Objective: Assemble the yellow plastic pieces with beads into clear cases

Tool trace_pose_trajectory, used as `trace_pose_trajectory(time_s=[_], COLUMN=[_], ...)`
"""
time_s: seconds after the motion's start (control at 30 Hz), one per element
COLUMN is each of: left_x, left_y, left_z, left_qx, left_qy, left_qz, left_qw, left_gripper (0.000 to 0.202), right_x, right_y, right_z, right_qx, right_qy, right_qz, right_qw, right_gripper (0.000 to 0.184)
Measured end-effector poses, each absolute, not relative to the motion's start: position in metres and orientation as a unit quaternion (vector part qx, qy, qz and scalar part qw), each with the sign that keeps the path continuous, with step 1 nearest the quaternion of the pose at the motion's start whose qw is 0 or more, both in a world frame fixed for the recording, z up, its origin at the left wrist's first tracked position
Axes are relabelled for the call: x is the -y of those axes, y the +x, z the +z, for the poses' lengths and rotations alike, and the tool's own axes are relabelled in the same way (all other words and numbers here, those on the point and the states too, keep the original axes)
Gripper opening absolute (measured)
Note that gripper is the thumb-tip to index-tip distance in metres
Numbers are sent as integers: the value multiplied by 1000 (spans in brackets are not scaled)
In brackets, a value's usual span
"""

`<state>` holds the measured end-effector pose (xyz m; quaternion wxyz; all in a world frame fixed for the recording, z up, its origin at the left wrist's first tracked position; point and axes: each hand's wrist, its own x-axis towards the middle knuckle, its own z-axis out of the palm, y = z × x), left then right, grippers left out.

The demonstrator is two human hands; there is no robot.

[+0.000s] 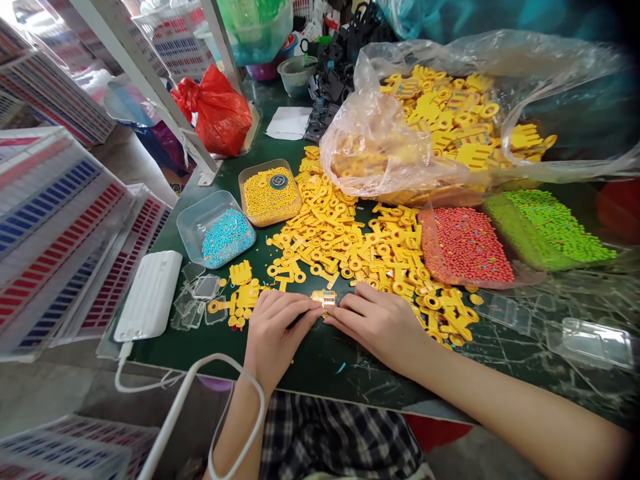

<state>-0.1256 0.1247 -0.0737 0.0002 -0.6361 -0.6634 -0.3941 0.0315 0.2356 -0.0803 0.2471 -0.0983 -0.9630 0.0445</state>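
Observation:
Between my two hands is a small yellow plastic toy piece (327, 298) with a row of coloured beads in its window. My left hand (280, 323) pinches its left side with thumb and fingertips. From the right, the fingers of my right hand (383, 323) are closed on its other side. Just beyond lies a heap of loose yellow plastic parts (345, 233), some with rings. Left of my left hand are yellow hand-shaped pieces (242, 273) and several clear plastic covers (207, 288).
Tubs of blue beads (227, 237), yellow beads (267, 193), red beads (467, 243) and green beads (560, 223) flank the heap. Behind stands a clear bag of yellow parts (380, 150). A white power bank (149, 297) with a cable (200, 363) lies left. More clear covers (597, 341) lie right.

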Motion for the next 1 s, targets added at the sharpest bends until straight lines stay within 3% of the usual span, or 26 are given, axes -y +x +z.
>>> trace_pose_trajectory(time_s=[1.0], left_x=[-123], left_y=[-126], left_z=[-75], left_qx=[675], left_qy=[-631], left_qz=[-382], left_qw=[-2], left_gripper=[7], right_x=[-240], right_y=[34], right_z=[-84], right_qx=[959], right_qy=[-91], right_qz=[62], right_qw=[260], right_gripper=[27])
